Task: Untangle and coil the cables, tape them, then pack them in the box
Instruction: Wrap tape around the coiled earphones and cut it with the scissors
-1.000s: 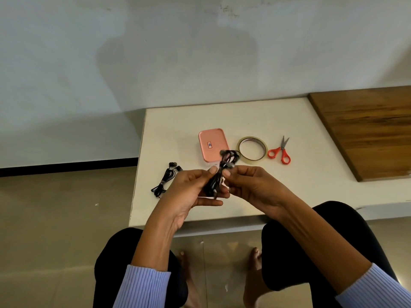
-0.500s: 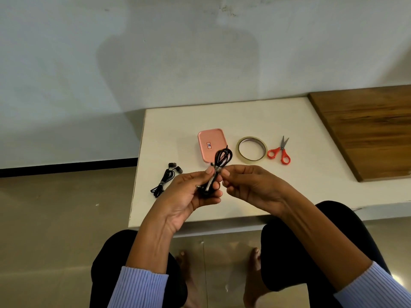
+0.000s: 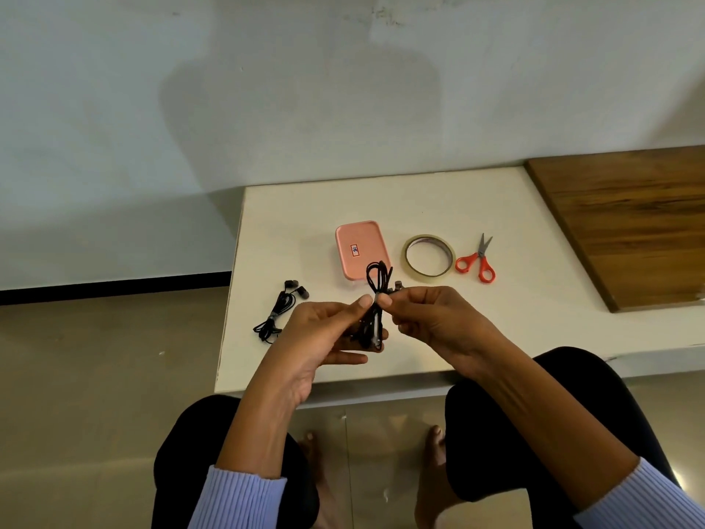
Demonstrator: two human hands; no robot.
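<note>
My left hand (image 3: 324, 334) grips a bundled black cable (image 3: 377, 284) above the front of the white table (image 3: 438, 200); its loops stick up past my fingers. My right hand (image 3: 431, 322) pinches the same bundle at its middle, thumb and forefinger meeting my left fingertips. A second black earphone cable (image 3: 278, 311), coiled, lies on the table to the left. Behind my hands sit a closed pink box (image 3: 358, 248), a roll of clear tape (image 3: 429, 255) and red-handled scissors (image 3: 477, 261).
A wooden board (image 3: 625, 223) covers the table's right end. A pale wall stands close behind the table. My knees and bare feet are below the front edge, over a tiled floor (image 3: 95, 376).
The bundle has turned more upright between my hands, and its loops now stand higher in front of the pink box. Both hands stay close together on it.
</note>
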